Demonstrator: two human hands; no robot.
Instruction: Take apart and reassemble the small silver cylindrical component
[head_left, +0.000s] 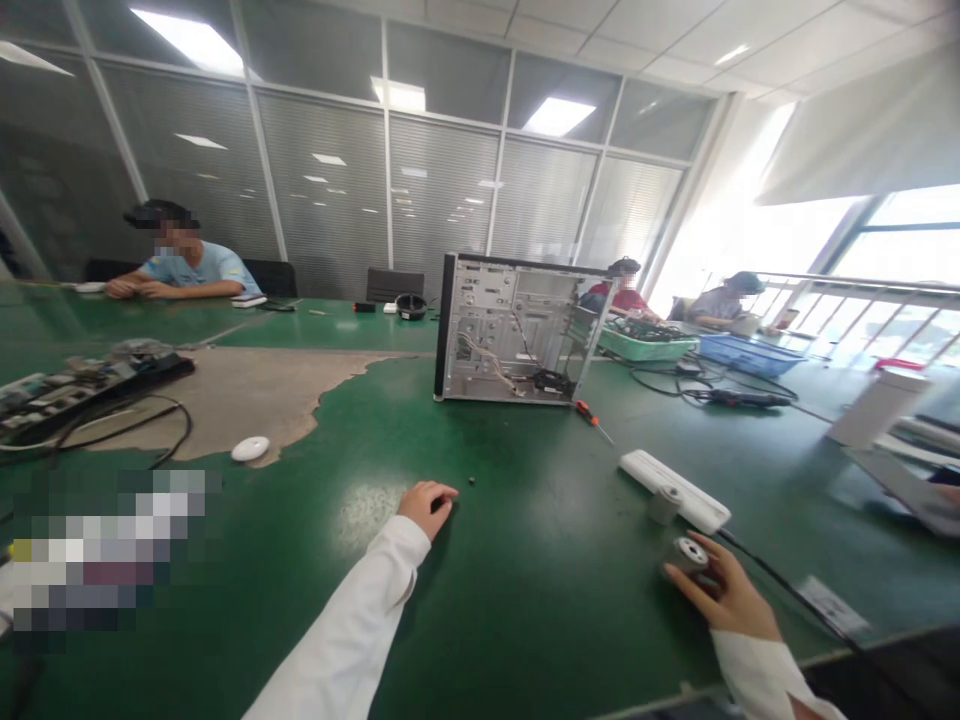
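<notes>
My left hand (426, 508) rests on the green tabletop (525, 570), loosely curled, with a gap between thumb and forefinger and nothing visible inside. Just right of its fingertips lies a tiny dark piece (472, 481), too small to name. On the right, my right hand (731, 590) closes thumb and fingers around a short grey metal cylinder (688, 556); its pale round end with dark holes faces up. A similar grey cylinder (664, 505) stands just beyond, against a white power strip (675, 490).
An open computer case (517, 340) stands ahead, an orange-handled screwdriver (589, 413) beside it. Left are a white oval object (250, 449) and a cluttered strip of parts (90, 390). Green (649, 345) and blue baskets (750, 355) sit far right. Several people sit around the table.
</notes>
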